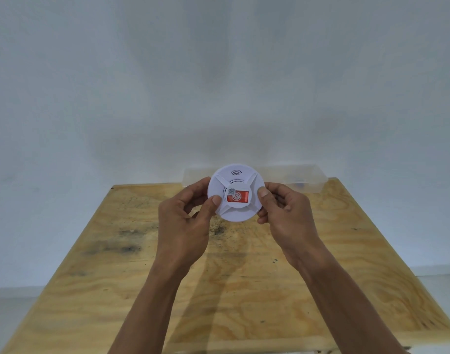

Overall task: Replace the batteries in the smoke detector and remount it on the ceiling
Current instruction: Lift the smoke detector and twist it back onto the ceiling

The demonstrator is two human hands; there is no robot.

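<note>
Holding the smoke detector [236, 192] between both hands, we keep it lifted above the plywood table [142, 277], its round face turned toward us and tilted slightly back. Our left hand [185, 226] pinches the left rim, thumb on the face; our right hand [285, 215] grips the right rim. Being a disc, it has no long axis. Bare tabletop lies open beneath and around. Beyond, a clear plastic bin [308, 180] sits at the far edge against the wall [219, 85].

A stained plywood table [244, 277] is set against a pale wall [219, 72]. A clear plastic container [308, 178] is placed at the table's far edge.
</note>
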